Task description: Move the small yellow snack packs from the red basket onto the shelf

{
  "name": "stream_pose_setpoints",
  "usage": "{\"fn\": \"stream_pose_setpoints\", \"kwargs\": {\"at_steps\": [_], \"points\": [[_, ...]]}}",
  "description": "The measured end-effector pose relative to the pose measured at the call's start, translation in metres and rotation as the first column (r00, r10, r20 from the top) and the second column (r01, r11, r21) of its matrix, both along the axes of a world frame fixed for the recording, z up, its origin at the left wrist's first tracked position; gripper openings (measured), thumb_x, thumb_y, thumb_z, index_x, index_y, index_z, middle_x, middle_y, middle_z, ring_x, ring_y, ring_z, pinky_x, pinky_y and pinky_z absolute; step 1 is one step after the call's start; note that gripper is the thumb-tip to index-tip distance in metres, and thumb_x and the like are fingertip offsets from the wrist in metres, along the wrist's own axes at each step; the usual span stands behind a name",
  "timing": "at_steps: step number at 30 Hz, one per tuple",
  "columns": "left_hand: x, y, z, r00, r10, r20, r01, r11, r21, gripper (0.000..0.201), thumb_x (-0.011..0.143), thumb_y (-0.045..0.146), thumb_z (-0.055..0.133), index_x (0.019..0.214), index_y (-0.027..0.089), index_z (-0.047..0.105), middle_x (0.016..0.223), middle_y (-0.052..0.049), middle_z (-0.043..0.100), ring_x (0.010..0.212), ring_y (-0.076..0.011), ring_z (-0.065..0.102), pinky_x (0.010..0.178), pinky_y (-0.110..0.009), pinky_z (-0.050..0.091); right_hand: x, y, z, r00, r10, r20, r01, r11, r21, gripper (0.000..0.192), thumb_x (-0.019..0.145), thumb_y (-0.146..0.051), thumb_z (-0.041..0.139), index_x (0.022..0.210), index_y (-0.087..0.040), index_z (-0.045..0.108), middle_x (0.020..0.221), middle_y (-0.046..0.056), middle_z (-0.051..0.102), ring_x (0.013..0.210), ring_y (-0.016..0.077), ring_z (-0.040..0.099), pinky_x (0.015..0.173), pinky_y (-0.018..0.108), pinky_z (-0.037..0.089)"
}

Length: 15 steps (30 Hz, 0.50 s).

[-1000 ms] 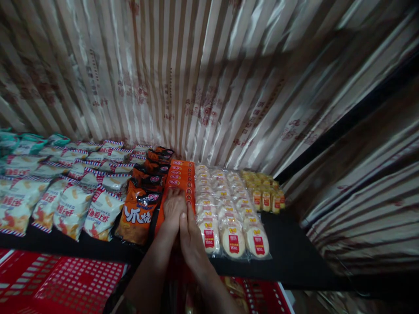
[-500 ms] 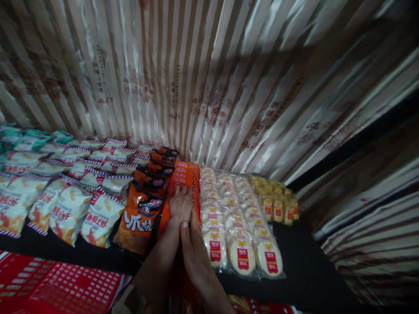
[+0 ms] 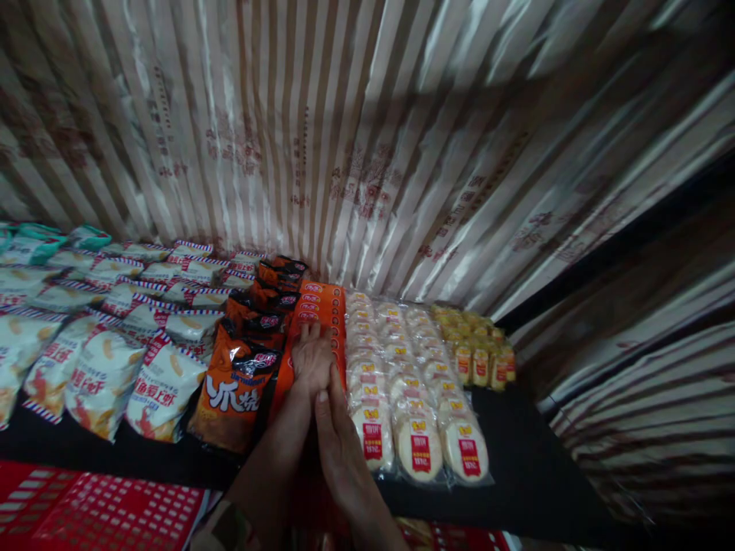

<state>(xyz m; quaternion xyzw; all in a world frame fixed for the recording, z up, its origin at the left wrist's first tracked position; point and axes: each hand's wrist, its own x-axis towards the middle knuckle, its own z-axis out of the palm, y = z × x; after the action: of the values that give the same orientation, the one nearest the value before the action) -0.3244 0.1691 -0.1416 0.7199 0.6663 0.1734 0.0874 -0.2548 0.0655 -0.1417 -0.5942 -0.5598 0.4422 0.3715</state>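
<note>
Orange packets (image 3: 321, 300) lie overlapped in a row on the black shelf (image 3: 517, 451), between the black-and-orange bags (image 3: 230, 398) and the clear-wrapped round cakes (image 3: 419, 444). Our left hand (image 3: 313, 361) rests on top of the row, fingers stretched forward and slightly parted, pads down on the packets. Our right hand (image 3: 338, 432) lies along the row's right edge, just beside the cakes, its fingers straight and close together, thumb up near the left wrist; we cannot tell how firmly either presses. White bags (image 3: 164, 390) fill the left, small yellow packs (image 3: 479, 363) the right rear, striped curtain (image 3: 344, 122) behind, a red basket (image 3: 115, 509) below the front edge. Against half a second ago, we note both hands at the same row in nearly the same pose; our view has swung a little, so the bags and cakes sit further left and the leftmost white bag is cut off more.
</note>
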Motion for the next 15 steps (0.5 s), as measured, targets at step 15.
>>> {"fn": "stream_pose_setpoints", "kwargs": {"at_steps": [15], "points": [[-0.006, -0.018, 0.011, 0.999, 0.013, 0.050, -0.014, 1.000, 0.026, 0.030, 0.084, 0.009, 0.038, 0.105, 0.014, 0.059, 0.112, -0.012, 0.060, 0.108, -0.0205, 0.052, 0.095, -0.030, 0.039, -0.005, -0.005, 0.002, 0.998, 0.002, 0.068, -0.012, 0.989, 0.148, 0.062, 0.092, -0.047, 0.033, 0.145, -0.015, 0.026, 0.148, 0.011, 0.033, 0.138, 0.0210, 0.025, 0.114, 0.042, 0.022]]}}
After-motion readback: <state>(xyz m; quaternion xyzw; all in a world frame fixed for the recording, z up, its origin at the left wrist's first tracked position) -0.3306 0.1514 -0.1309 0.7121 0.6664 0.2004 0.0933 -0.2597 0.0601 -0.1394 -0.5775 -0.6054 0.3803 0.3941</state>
